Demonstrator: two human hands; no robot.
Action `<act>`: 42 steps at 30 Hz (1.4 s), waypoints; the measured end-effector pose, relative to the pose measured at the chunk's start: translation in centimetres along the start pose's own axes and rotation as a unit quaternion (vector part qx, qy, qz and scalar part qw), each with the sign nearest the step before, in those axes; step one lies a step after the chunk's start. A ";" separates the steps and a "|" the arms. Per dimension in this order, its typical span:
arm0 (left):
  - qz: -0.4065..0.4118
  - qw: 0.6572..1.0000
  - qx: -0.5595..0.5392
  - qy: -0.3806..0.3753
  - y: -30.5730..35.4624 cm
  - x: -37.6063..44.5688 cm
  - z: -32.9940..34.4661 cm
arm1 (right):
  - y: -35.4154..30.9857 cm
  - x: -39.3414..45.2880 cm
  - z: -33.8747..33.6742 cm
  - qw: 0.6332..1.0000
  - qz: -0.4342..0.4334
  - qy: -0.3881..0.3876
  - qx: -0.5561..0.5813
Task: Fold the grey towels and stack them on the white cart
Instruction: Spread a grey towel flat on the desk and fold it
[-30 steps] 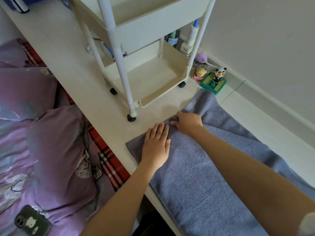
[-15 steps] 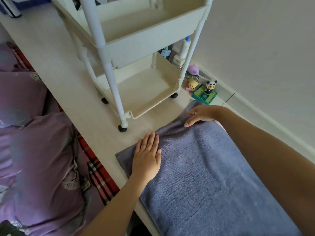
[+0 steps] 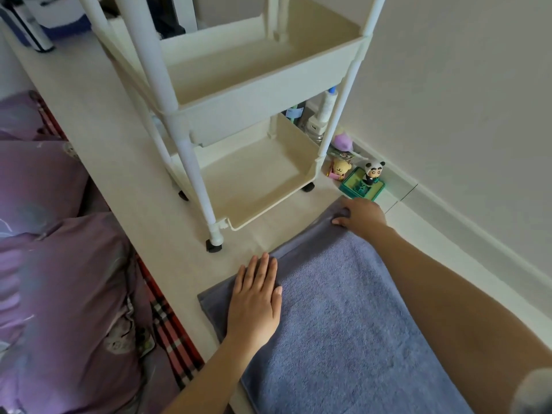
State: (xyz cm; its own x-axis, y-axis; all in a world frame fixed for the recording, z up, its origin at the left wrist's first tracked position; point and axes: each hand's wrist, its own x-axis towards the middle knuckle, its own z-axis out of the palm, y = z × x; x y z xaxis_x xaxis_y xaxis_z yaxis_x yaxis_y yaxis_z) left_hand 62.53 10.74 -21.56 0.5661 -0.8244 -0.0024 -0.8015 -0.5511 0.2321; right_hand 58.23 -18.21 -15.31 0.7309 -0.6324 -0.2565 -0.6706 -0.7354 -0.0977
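A grey-blue towel [image 3: 337, 321] lies flat on the pale desk [image 3: 98, 138], folded lengthwise, its far edge toward the cart. My left hand [image 3: 255, 300] presses flat on the towel's near-left corner, fingers straight and together. At the far-right corner of the towel my right hand [image 3: 360, 218] has its fingers curled over the cloth edge. The white cart [image 3: 239, 97] stands just beyond the towel, its two visible trays bare.
Small figurines, a panda on a green box [image 3: 366, 182] and a yellow toy [image 3: 339, 168], sit by the wall right of the cart. Bottles [image 3: 321, 115] stand behind the cart. Purple bedding [image 3: 59, 264] lies left of the desk edge.
My right hand slid from the middle of the far edge out to the far-right corner, smoothing the towel. The left hand stayed flat on the left side. The view shifted downward.
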 end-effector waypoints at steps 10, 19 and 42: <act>-0.001 1.000 0.000 0.006 -0.1 0.0 0.0 | 0.7 0.9 -1.8 0.993 0.078 -0.059 0.070; 0.005 1.000 -0.001 0.025 -0.2 0.2 0.6 | 0.4 1.0 2.9 0.945 0.224 0.093 0.220; -0.189 0.961 -0.203 0.013 -1.7 2.6 -1.7 | 2.1 -9.5 1.8 0.852 0.246 0.081 0.455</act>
State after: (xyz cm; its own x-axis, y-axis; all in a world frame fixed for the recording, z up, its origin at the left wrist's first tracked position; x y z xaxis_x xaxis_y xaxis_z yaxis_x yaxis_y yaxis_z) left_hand 65.69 9.69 -20.28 0.8103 -0.5694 -0.1384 -0.4000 -0.7101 0.5795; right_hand 49.66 -13.37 -14.78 0.2910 -0.8889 -0.3539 -0.6683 0.0758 -0.7400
